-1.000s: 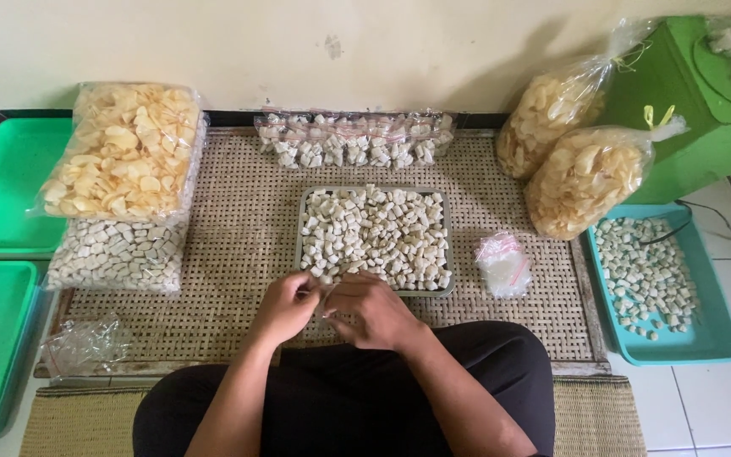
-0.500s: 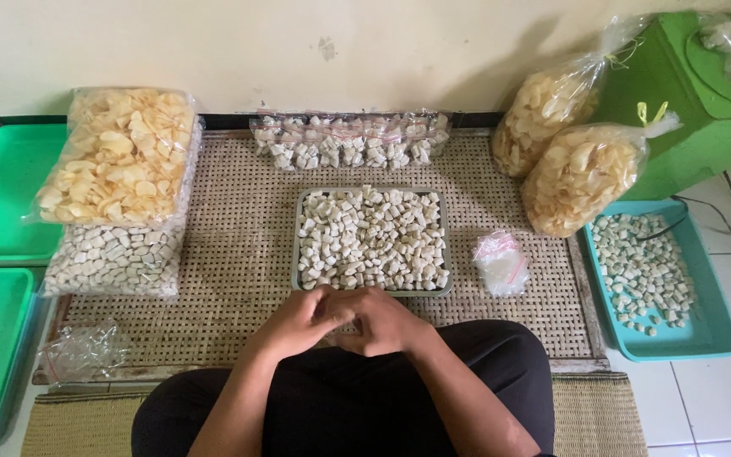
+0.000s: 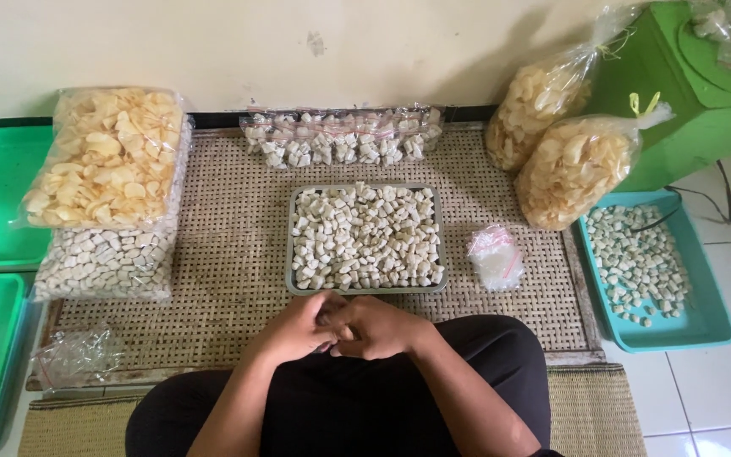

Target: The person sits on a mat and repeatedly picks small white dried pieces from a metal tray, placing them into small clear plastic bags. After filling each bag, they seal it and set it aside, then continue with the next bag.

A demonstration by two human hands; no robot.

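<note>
The left hand (image 3: pixel 298 332) and right hand (image 3: pixel 374 328) are meeting over the lap, fingers curled together just near of the grey tray (image 3: pixel 291 245) of pale cracker pieces (image 3: pixel 365 237). Whether they are pinching anything I cannot tell; the fingertips are hiding each other. The tray is lying directly far of both hands, its long axis running left to right, neither hand clearly nearer. Compared with a second ago, the hands are sitting closer together and lower, drawn back from the tray's near rim.
</note>
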